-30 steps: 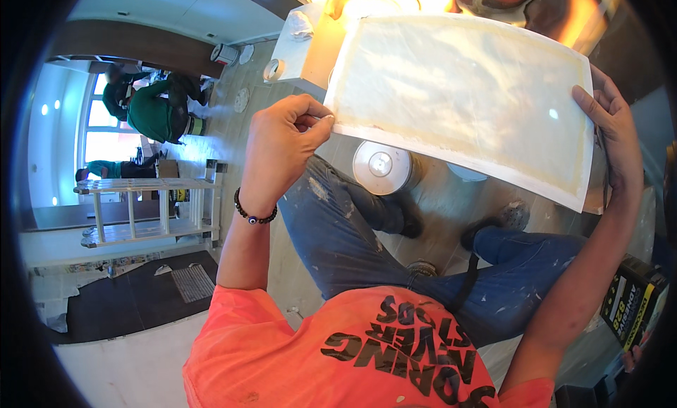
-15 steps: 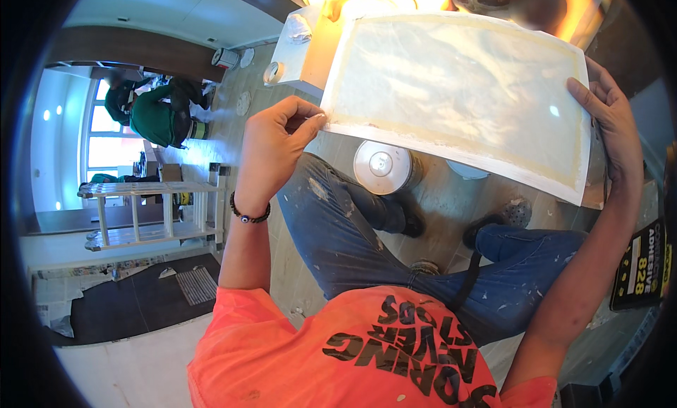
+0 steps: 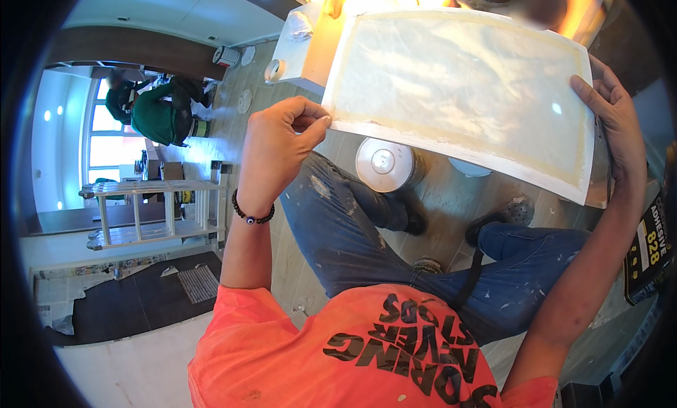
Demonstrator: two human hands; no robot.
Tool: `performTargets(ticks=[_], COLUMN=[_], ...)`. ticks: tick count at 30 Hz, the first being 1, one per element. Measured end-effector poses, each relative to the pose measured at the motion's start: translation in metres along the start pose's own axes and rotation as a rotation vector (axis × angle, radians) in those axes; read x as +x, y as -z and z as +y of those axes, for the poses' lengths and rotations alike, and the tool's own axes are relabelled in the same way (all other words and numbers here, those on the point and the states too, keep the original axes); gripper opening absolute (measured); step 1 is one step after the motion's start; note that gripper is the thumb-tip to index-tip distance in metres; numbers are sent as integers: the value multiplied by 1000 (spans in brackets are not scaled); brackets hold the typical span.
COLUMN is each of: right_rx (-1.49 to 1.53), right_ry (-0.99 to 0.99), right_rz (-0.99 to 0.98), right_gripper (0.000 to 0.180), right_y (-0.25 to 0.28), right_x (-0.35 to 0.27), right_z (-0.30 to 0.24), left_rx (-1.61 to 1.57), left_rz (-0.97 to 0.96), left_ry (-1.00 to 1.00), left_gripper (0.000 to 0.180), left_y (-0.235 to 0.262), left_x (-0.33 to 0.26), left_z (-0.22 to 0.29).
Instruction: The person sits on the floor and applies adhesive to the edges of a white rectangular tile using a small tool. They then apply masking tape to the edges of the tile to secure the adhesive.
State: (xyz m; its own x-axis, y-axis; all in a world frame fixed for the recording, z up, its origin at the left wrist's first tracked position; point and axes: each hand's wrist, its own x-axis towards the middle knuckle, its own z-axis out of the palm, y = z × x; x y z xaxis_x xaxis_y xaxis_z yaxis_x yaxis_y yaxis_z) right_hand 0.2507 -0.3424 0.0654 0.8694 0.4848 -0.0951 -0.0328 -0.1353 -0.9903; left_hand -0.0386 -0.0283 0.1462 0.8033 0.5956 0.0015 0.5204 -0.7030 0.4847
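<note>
Ideally, both the left hand [image 3: 278,150], pinching at eight o'clock, and the right hand [image 3: 612,119], gripping at three o'clock, keep the glue-coated sheet [image 3: 458,83] taut and level.

One pale rectangular sheet [image 3: 462,90] is seen, held by two hands: left [image 3: 278,150] and right [image 3: 613,122]. One round metal tin [image 3: 384,165], one beaded bracelet [image 3: 252,214] and one wooden stepladder [image 3: 151,214] are counted.
</note>
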Motion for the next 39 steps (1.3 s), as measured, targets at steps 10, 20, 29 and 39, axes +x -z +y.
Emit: performTargets(ticks=[10, 20, 29, 39], right_rx=[29, -10, -17, 16], right_ry=[-6, -10, 8, 15], right_rz=[-18, -16, -34, -6], right_gripper=[83, 82, 81, 77], right_y=[2, -1, 5, -2], right_x=[2, -2, 5, -2], right_z=[3, -4, 4, -3], left_rx=[-63, 222, 232, 404], left_rz=[4, 72, 89, 62], left_ry=[2, -324, -282, -464], left_gripper=[15, 9, 11, 12], left_y=[3, -2, 6, 20], left_x=[-2, 5, 13, 45], left_z=[-2, -10, -7, -2])
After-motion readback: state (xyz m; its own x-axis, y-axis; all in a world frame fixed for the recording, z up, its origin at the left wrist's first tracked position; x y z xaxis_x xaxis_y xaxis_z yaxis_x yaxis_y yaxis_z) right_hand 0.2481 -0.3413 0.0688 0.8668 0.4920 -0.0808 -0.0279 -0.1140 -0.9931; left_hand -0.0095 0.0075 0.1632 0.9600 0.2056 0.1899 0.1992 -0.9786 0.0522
